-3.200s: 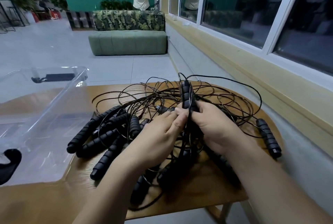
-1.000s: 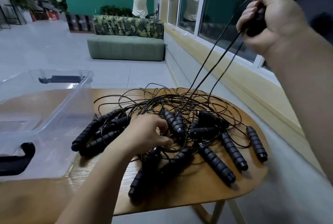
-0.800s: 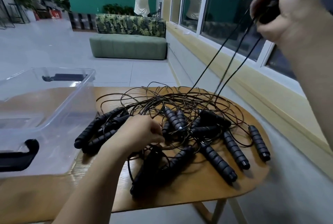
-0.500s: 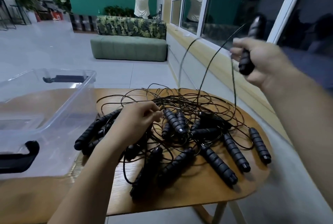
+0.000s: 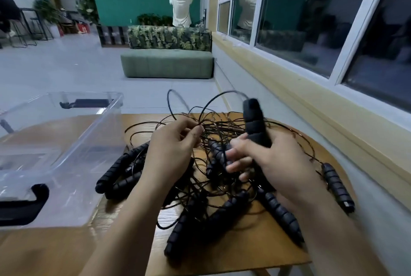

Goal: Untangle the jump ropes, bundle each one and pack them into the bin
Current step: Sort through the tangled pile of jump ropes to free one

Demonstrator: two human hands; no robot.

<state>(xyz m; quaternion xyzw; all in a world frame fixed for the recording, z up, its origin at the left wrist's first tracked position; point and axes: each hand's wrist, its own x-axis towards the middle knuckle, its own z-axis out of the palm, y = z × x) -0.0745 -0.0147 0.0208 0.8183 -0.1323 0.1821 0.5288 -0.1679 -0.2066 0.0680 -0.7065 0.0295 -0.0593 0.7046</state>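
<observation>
A wooden table filled the lower frame, a clear bin at left. The tangled jump ropes lay at centre beneath both hands. The right hand gripped one black handle upright above the pile. The left hand, centre, pinched a thin cord.

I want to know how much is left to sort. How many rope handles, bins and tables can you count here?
Rope handles: 9 told apart, the held handle in the right hand and 8 on the table; hands and cords may hide more
Clear bins: 1
Wooden tables: 1
Total: 11
</observation>
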